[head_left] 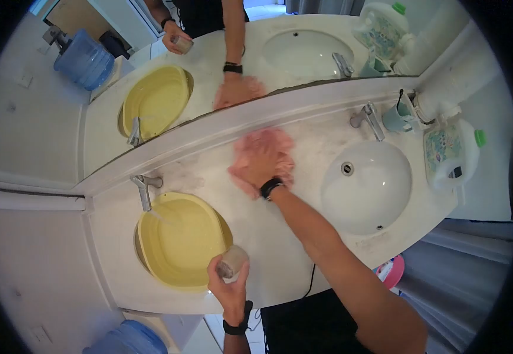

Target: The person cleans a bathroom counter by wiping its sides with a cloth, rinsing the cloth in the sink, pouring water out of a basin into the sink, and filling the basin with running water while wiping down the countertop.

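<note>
My left hand [227, 289] is closed around a small, cloudy see-through cup [233, 261], held tilted above the near right rim of the yellow basin [221, 221]. Something brownish and speckled shows at one end of the cup; I cannot make out what. Farther back, my right hand [260, 167] presses a crumpled pink cloth [243, 148] onto the white countertop [274, 248], gripping it, with its fingers blurred and partly among the folds. A thin stream of water runs from the left faucet [144, 192] into the basin, which sits in the left sink.
A white sink [368, 194] with its own faucet [369, 120] lies to the right. Beyond it stand a bluish cup [395, 120] and a large green-capped jug [448, 153]. The mirror [209, 53] borders the counter's back. A blue water bottle [129, 339] is below left.
</note>
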Demonstrator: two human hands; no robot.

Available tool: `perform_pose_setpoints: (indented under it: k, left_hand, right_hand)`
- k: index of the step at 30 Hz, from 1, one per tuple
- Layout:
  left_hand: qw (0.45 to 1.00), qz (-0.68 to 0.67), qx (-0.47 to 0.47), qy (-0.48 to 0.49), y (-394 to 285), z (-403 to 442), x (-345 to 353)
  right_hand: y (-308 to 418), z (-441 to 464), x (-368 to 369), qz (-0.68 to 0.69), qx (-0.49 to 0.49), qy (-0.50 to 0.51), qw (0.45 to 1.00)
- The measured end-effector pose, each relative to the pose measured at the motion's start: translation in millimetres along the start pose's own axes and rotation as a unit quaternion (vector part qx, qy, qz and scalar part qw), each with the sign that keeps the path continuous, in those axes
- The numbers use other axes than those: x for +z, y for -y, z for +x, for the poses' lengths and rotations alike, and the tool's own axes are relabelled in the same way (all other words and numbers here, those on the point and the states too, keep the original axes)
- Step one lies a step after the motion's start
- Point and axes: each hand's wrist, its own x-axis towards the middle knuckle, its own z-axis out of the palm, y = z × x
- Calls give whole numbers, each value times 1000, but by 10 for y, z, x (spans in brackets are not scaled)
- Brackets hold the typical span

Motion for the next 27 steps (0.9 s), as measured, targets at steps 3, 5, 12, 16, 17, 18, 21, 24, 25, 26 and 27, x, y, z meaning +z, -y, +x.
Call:
perform_pose_setpoints:
  k: [3,5,12,16,17,18,21,24,25,26,27]
  left_hand:
    - [998,-27,-49,-11,38,-119,-91]
    - [999,-23,-36,-10,58,-140,-108]
    - [998,9,27,48,33,-37,-253]
    - [997,24,57,46,132,-133,-421]
    - [997,24,48,49,138,-146,-459]
    - [997,23,41,52,138,-149,-487]
    - [999,4,16,38,81,-236,-542]
    - [1000,-3,12,21,154,-316,-509]
    - [1000,-4,14,24,180,-317,-480]
    - [999,12,14,39,214,-341,-467]
    - [998,30,11,55,246,-383,-486]
  right_hand:
    - [369,-290,355,75,-95,11,993]
    - [388,-449,445,113,-249,53,961]
    - [-1100,-158,-144,-21,-67,-53,996]
    - [-880,-34,-260,-49,102,34,993]
    - [-756,31,-187,-46,122,36,991]
    - [-778,199,135,-86,50,67,993]
    - [-97,230,582,-75,-24,47,996]
    - [495,142,949,57,-135,-27,989]
    - [583,96,863,57,-131,-29,989]
    - [667,-10,659,32,-197,15,980]
    - [683,-124,598,11,-259,62,964]
